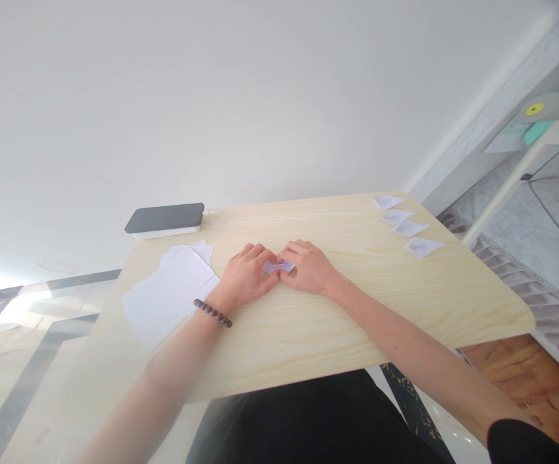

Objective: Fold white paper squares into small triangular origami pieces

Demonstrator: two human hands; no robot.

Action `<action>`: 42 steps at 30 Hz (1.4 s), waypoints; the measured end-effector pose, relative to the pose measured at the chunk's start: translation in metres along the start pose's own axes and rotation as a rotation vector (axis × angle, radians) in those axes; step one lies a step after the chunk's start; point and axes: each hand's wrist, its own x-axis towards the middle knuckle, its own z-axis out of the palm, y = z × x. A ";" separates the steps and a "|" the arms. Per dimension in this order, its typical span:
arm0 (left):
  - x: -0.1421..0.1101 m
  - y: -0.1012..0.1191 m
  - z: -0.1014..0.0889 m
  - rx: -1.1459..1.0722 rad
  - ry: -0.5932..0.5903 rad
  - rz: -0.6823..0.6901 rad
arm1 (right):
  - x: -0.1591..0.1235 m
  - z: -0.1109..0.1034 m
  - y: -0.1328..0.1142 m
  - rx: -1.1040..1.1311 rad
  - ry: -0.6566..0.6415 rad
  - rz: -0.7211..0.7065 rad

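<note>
A small folded piece of white paper (285, 265) is pinched between both hands, low over the middle of the table. My left hand (247, 274) grips its left side with thumb and fingers; a dark beaded bracelet (213, 313) circles that wrist. My right hand (308, 267) pinches the same paper from the right, fingertips meeting those of the left. Fingers cover much of the paper, so its exact fold is hidden. Beside my left hand lie loose white paper sheets (166, 290), overlapping one another.
Several folded paper pieces (421, 247) lie in a row at the table's right far side. A dark-screened phone (166, 218) rests on a white block at the far left, with a white cable. The wooden table (356, 322) meets a pale wall; a white pole (506, 183) stands right.
</note>
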 end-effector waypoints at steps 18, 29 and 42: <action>0.001 0.001 0.004 0.045 -0.011 -0.060 | 0.001 -0.007 0.006 0.094 -0.028 0.012; 0.003 -0.023 0.000 -0.190 0.021 -0.208 | -0.002 -0.016 0.032 0.220 -0.029 -0.010; -0.001 -0.033 -0.002 -0.168 0.074 0.088 | -0.002 -0.012 0.027 0.220 0.025 -0.066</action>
